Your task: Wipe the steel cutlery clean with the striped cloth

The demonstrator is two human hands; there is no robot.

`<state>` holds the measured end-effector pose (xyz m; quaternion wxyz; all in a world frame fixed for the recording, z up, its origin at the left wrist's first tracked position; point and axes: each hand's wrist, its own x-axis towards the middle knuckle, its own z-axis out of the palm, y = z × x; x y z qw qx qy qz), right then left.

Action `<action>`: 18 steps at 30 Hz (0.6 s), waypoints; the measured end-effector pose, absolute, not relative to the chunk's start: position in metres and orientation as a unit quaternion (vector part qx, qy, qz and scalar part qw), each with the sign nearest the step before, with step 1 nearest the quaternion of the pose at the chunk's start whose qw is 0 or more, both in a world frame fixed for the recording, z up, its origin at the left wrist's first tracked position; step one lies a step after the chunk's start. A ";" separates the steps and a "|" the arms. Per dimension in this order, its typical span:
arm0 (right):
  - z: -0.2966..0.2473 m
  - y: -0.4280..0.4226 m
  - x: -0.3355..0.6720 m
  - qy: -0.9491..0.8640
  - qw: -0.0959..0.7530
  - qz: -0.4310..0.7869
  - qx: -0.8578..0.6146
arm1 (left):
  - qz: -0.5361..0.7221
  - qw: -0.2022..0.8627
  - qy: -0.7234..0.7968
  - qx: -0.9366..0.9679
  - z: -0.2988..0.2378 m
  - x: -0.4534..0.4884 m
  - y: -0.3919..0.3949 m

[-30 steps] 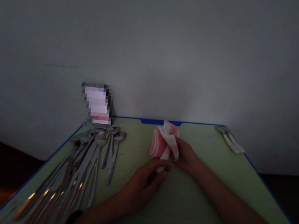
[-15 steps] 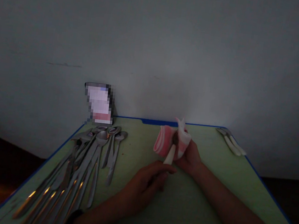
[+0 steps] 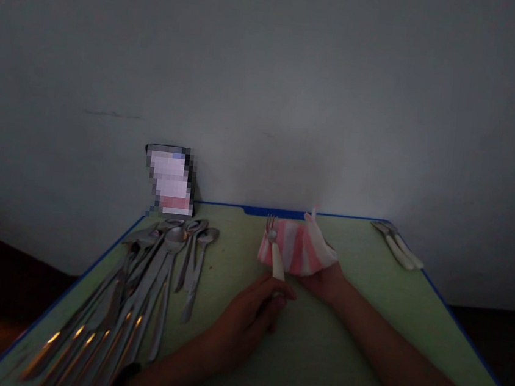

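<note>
A fork (image 3: 278,261) with a white handle and metal tines is gripped near its handle end by my left hand (image 3: 257,309). Its tines point up and away from me. Just behind it, a pink and white striped cloth (image 3: 300,246) rests on my right hand (image 3: 327,280), whose fingers are mostly hidden beneath the fabric. The fork's head overlaps the cloth's left end in view; whether they touch, I cannot tell.
On the left of the green table (image 3: 335,373) lies a pile of metal spoons, knives and forks (image 3: 135,303). White-handled forks (image 3: 399,248) lie at the far right corner. A blurred phone (image 3: 171,181) leans against the wall (image 3: 269,84).
The fork's head was wrapped in the folded cloth and now shows bare at its left end. The cloth has opened out flatter in my right hand.
</note>
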<state>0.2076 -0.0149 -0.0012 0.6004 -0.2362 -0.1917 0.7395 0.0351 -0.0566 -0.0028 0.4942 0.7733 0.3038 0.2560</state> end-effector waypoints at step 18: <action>-0.006 -0.011 0.208 -0.245 0.621 0.705 -0.238 | 0.173 0.390 0.266 0.864 0.007 0.035 -0.059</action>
